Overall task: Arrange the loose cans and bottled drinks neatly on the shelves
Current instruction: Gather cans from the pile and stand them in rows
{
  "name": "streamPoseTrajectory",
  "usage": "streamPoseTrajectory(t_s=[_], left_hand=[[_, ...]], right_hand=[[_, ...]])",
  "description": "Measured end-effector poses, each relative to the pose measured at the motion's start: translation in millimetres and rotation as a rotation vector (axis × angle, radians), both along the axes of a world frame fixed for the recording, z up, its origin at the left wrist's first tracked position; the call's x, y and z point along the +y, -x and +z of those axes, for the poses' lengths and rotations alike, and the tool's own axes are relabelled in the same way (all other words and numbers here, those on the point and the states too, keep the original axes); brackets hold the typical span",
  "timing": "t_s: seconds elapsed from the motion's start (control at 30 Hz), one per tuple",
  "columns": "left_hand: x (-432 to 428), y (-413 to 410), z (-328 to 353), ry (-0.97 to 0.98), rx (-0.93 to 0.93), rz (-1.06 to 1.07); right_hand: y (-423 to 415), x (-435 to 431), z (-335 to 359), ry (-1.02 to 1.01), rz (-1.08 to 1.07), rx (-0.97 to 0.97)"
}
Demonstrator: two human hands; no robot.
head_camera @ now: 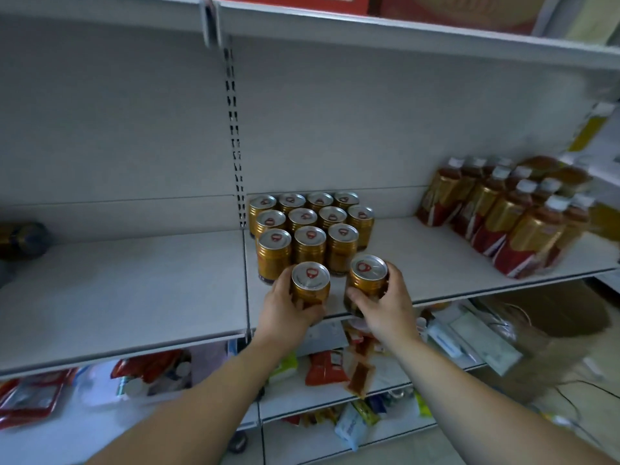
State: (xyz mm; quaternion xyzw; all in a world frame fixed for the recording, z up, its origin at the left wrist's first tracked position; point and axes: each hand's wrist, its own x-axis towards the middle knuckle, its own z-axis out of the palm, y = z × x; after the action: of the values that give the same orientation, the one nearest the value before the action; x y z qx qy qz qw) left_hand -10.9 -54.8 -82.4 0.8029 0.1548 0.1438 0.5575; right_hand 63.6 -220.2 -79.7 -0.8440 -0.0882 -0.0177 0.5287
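At the far left, a dark rounded object [23, 239] is lying on the grey shelf [134, 290]. The frame edge is cutting it off, and it is too blurred to identify. Under that shelf, red and clear packets [147, 367] are smearing together on a lower level.

Right of the slotted upright [235, 129], a block of gold cans [312, 226] is standing in three rows against the back panel. Just in front of it, the left hand [285, 308] is curling its fingers round a gold can [310, 280]. The right hand [385, 303] is gripping a second gold can [367, 276] just beside the first. Fingers are hiding both bases, so it cannot be told whether these cans are resting on the shelf near its front edge.

Further right, white-capped bottles [503, 209] with gold-and-red labels are standing in rows, and the outermost ones are blurring out. A brown cardboard box [563, 317] is showing below them. Overhead, the top edge is cropping red cartons [436, 8].
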Motion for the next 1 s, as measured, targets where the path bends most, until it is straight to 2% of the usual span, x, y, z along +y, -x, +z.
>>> streamPoseTrajectory(t_s=[0.13,0.23,0.5,0.7,0.87,1.0], left_hand=[[-20,-13,0,-0.022,0.036,0.057],[-24,-16,-3,-0.041,0.058,0.086],[-35,-30,-4,-0.151,0.078,0.106],[-40,-34,-6,-0.106,0.082,0.165],[-38,-24,-4,-0.008,0.040,0.350],[-27,-14,-4,-0.016,0.048,0.447]], right_hand=[[-18,-16,-3,0.003,0.089,0.053],[-24,-22,-8,0.063,0.140,0.017],[-40,-30,-9,0.139,0.125,-0.036],[-78,-29,-9,0.068,0.177,-0.005],[-108,-27,-4,0.029,0.291,-0.011],[-124,-24,-9,0.062,0.324,-0.011]])
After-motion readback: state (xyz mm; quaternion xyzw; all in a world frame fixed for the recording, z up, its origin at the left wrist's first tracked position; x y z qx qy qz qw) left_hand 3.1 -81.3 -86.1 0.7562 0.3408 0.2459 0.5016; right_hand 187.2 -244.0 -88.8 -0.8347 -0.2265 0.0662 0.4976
